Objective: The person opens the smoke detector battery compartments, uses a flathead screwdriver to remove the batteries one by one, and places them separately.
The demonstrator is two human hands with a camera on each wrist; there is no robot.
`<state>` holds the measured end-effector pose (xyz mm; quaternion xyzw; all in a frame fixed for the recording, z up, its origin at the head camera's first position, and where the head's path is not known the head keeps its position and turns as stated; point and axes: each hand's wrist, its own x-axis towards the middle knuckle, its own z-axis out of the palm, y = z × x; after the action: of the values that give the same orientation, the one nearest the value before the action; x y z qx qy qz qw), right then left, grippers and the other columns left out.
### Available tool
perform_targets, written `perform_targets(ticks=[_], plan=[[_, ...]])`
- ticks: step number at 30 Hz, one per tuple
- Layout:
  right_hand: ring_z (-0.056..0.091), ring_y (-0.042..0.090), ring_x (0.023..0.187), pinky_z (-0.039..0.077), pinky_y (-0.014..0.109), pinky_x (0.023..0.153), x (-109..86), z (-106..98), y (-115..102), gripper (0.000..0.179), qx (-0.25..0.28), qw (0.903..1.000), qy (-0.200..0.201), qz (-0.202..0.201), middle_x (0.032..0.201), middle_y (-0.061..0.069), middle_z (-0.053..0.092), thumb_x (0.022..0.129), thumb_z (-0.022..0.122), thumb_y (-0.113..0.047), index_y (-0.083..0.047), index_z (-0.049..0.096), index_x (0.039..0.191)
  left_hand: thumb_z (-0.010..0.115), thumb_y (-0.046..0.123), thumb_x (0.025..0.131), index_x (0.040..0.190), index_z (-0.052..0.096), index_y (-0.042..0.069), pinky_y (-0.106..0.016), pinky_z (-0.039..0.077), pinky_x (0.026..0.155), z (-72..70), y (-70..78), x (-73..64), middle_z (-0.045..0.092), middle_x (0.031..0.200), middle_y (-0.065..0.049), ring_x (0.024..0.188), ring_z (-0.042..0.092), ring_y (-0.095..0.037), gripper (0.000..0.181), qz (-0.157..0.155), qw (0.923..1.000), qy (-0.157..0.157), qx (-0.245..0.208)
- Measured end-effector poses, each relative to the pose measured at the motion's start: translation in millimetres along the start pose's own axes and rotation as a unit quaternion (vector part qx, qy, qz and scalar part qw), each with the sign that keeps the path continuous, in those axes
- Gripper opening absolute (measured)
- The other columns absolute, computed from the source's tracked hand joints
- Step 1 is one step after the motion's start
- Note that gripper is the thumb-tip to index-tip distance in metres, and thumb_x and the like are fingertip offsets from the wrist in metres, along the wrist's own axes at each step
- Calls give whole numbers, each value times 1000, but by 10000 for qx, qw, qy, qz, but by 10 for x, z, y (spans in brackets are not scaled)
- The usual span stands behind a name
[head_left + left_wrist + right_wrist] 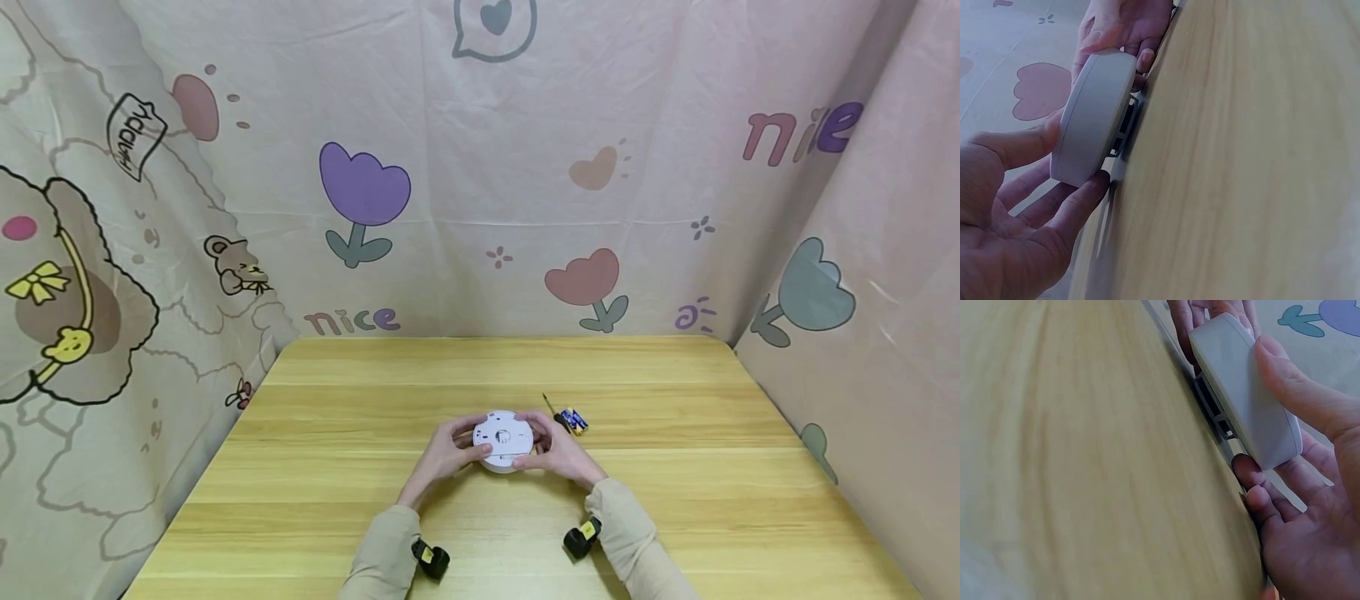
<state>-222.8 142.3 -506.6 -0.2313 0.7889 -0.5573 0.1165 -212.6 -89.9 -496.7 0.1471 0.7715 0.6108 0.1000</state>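
Note:
Both hands hold a round white smoke detector (pixel 504 440) just above the table, its flat printed face upward. My left hand (pixel 448 452) grips its left edge, thumb on the upper face and fingers below, as the left wrist view shows. From the other side my right hand (pixel 561 452) pinches the right edge in the same way. On the detector's underside a slotted grey part (pixel 1211 403) sticks out, seen in the right wrist view. Just past the right hand lie a small screwdriver (pixel 558 416) and blue-and-yellow batteries (pixel 575 421).
The light wooden table (pixel 360 400) reaches back to a printed curtain (pixel 465 192), which also hangs along both sides. Black wrist cameras (pixel 431 560) are worn at the sleeves.

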Motion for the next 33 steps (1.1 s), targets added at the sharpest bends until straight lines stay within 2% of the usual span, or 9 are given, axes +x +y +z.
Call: perform_targets(ticks=[6, 14, 17, 21, 26, 30, 33], plan=[[53, 22, 95, 44, 34, 75, -70, -8, -232, 75, 64, 9999, -114, 113, 123, 13, 56, 68, 75, -14, -4, 35, 131, 69, 14, 76, 127, 45, 2, -36, 46, 96, 3, 19, -11, 45, 131, -22, 117, 48, -36, 58, -32, 10000, 18, -6], [51, 28, 107, 44, 29, 82, -77, -12, -250, 68, 113, 9998, 5, 148, 133, 13, 47, 77, 68, -16, -6, 33, 135, 70, 14, 75, 127, 45, 2, -35, 46, 96, 8, 5, -15, 45, 131, -21, 117, 48, -36, 59, -67, 9999, 48, -99], [52, 28, 106, 45, 30, 84, -76, -12, -253, 70, 224, 9994, 110, 258, 133, 15, 45, 77, 68, -16, -6, 31, 136, 70, 13, 75, 127, 45, 2, -35, 45, 96, 11, -2, -11, 46, 131, -21, 117, 49, -36, 58, -45, 9999, 75, -106], [54, 25, 97, 46, 26, 81, -82, -14, -267, 67, 139, 9987, 174, 458, 119, 14, 54, 78, 68, -19, -5, 35, 135, 70, 13, 75, 127, 46, 3, -35, 46, 95, 12, -9, -10, 46, 130, -21, 116, 50, -35, 58, -43, 9999, 119, -76], [55, 20, 84, 48, 22, 69, -95, -14, -301, 59, -9, 9979, 237, 606, 99, 12, 60, 76, 69, -19, -4, 45, 128, 74, 16, 70, 127, 45, 6, -35, 51, 88, 18, 7, -22, 52, 123, -24, 105, 57, -34, 64, -51, 9993, 338, 156], [56, 20, 80, 52, 28, 65, -108, -5, -335, 56, 17, 9971, 299, 693, 93, 12, 61, 74, 70, -15, -1, 49, 124, 76, 18, 67, 128, 43, 6, -32, 55, 78, 23, 24, -37, 59, 112, -25, 91, 63, -30, 71, -54, 9978, 505, 421], [55, 21, 78, 52, 31, 63, -120, 0, -352, 55, 15, 9969, 327, 710, 91, 14, 61, 74, 70, -14, -1, 50, 123, 77, 19, 65, 128, 43, 5, -30, 55, 76, 26, 30, -39, 62, 107, -22, 87, 64, -27, 73, -147, 9974, 556, 444]])
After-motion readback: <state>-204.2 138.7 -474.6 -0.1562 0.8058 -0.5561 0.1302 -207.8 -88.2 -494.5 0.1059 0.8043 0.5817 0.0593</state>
